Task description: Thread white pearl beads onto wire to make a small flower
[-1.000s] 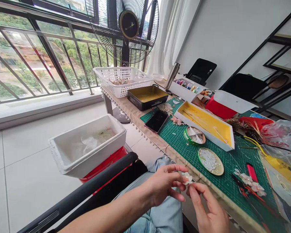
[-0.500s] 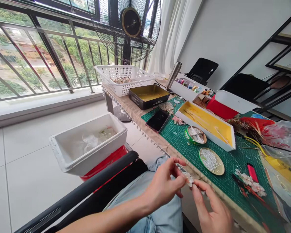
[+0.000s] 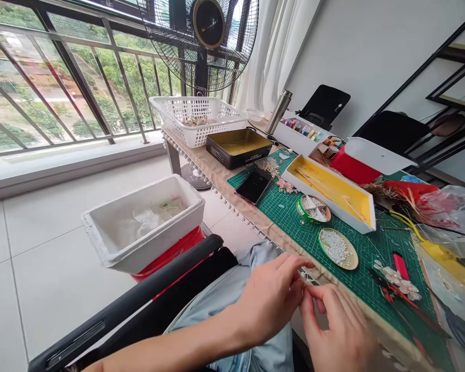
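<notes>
My left hand (image 3: 271,298) and my right hand (image 3: 333,325) meet above my lap, close to the table edge. Their fingertips pinch a small white flower piece (image 3: 307,276), mostly hidden by the fingers, so its exact shape cannot be told. The green cutting mat (image 3: 366,253) lies just beyond my right hand. On it sit a round dish of white beads (image 3: 334,246) and a divided tin of beads (image 3: 313,209). A spray of white blossoms (image 3: 397,281) lies further right, near a pink-red cutter (image 3: 401,266).
A yellow-lined white tray (image 3: 331,194), a phone (image 3: 253,186) and a black tray (image 3: 238,147) stand on the table. Beyond are a white basket (image 3: 197,121) and a steel flask (image 3: 278,111). A black armrest (image 3: 127,305) and white foam box (image 3: 139,222) stand left, below the table edge.
My hands have closed in around the flower piece, which is now largely covered by my fingers. The view has tilted slightly, shifting the table upward.
</notes>
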Tool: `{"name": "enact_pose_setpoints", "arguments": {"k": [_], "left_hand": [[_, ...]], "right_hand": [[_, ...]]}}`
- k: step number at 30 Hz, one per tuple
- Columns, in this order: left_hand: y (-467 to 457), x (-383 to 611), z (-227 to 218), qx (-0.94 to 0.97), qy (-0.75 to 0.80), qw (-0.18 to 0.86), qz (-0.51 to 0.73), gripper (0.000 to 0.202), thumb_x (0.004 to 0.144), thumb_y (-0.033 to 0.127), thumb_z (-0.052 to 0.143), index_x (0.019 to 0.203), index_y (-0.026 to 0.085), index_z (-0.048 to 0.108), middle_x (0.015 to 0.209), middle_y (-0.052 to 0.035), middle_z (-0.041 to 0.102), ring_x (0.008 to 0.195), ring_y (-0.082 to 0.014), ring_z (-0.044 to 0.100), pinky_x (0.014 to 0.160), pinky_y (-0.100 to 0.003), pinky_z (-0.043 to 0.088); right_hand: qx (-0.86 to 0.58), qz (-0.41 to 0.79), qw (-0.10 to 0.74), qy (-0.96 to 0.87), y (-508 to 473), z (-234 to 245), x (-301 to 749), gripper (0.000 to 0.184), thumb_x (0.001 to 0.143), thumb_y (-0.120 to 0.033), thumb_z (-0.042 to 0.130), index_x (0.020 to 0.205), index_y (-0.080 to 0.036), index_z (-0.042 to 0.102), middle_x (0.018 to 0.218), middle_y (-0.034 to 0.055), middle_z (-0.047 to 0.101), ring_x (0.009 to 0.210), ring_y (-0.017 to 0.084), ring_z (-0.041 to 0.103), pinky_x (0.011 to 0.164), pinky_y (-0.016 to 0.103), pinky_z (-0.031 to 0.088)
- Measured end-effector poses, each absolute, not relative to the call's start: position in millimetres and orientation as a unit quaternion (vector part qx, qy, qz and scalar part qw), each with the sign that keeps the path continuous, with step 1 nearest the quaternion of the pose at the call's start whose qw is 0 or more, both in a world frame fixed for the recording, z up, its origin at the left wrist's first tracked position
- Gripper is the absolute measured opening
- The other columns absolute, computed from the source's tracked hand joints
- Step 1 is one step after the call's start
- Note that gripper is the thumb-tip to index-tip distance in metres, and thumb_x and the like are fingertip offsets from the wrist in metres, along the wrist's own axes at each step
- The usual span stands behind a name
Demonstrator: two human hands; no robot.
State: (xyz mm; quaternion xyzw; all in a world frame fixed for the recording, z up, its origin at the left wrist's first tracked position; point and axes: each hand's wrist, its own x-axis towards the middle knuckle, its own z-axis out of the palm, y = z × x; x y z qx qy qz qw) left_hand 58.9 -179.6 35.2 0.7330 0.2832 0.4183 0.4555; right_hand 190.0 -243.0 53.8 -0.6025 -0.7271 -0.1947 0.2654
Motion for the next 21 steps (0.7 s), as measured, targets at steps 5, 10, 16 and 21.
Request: {"name": "enact_pose_setpoints", "arguments": {"k": [5, 10, 16, 21], "left_hand": [[-177, 54, 38, 0.702, 0.277, 0.518, 0.402, 0.042, 0.083, 0.007, 0.049, 0.121, 0.024, 0.055, 0.086, 0.0016, 0.06, 0.075, -0.0108, 0.058, 0.066, -0.018, 0.047], [-177, 53, 45, 0.636, 0.273, 0.618, 0.374, 0.032, 0.085, 0.013, 0.05, 0.114, 0.024, 0.054, 0.084, 0.003, 0.059, 0.064, -0.0092, 0.055, 0.058, -0.018, 0.045], [-175, 53, 44, 0.701, 0.308, 0.532, 0.361, 0.036, 0.081, 0.007, 0.048, 0.114, 0.02, 0.054, 0.083, 0.0013, 0.06, 0.067, -0.0114, 0.056, 0.063, -0.021, 0.046], [-176, 52, 41, 0.816, 0.289, 0.372, 0.335, 0.032, 0.091, 0.012, 0.04, 0.119, 0.018, 0.054, 0.1, -0.0068, 0.065, 0.081, -0.0172, 0.061, 0.068, -0.026, 0.045]], "right_hand": [[-0.578, -0.151, 0.323, -0.734, -244, 52, 187, 0.015, 0.094, -0.016, 0.052, 0.079, -0.02, 0.053, 0.064, -0.0016, 0.05, 0.06, 0.013, 0.051, 0.063, 0.024, 0.04], [-0.623, -0.076, 0.392, -0.673, -251, 46, 185, 0.012, 0.093, -0.02, 0.054, 0.081, -0.022, 0.052, 0.067, -0.0024, 0.052, 0.056, 0.011, 0.05, 0.057, 0.022, 0.04], [-0.654, -0.132, 0.333, -0.667, -247, 41, 183, 0.013, 0.096, -0.028, 0.052, 0.085, -0.021, 0.056, 0.071, 0.0004, 0.058, 0.064, 0.015, 0.056, 0.064, 0.026, 0.04], [-0.63, -0.233, 0.225, -0.706, -245, 41, 187, 0.025, 0.098, -0.032, 0.047, 0.076, -0.021, 0.051, 0.064, 0.0007, 0.056, 0.06, 0.018, 0.052, 0.062, 0.03, 0.035]]}}
